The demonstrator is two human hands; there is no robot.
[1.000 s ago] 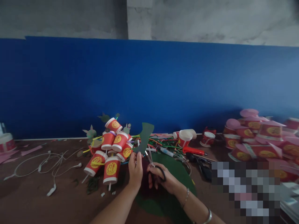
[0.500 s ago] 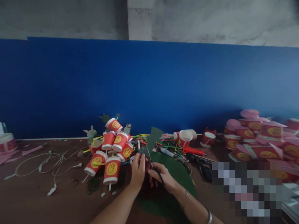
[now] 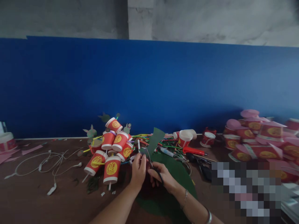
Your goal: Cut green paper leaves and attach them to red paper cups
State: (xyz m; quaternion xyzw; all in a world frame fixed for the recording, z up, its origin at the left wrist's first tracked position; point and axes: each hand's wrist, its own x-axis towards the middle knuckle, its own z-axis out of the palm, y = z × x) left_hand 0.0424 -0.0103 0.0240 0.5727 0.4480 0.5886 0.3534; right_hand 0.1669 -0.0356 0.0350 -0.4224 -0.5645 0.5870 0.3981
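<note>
L grip (image 3: 138,171) pinching paper (image 3: 156,140), R (image 3: 164,179) clasping scissors (image 3: 149,161)

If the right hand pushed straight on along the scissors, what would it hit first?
Most likely the green piece pinched in the left hand: the scissors in the right hand point at it. Whether they already touch it, depth leaves unclear.

Cup pile (image 3: 120,141) on the table (image 3: 74,205) between earphones (image 3: 51,189) at left and scissors (image 3: 149,160) at right
</note>
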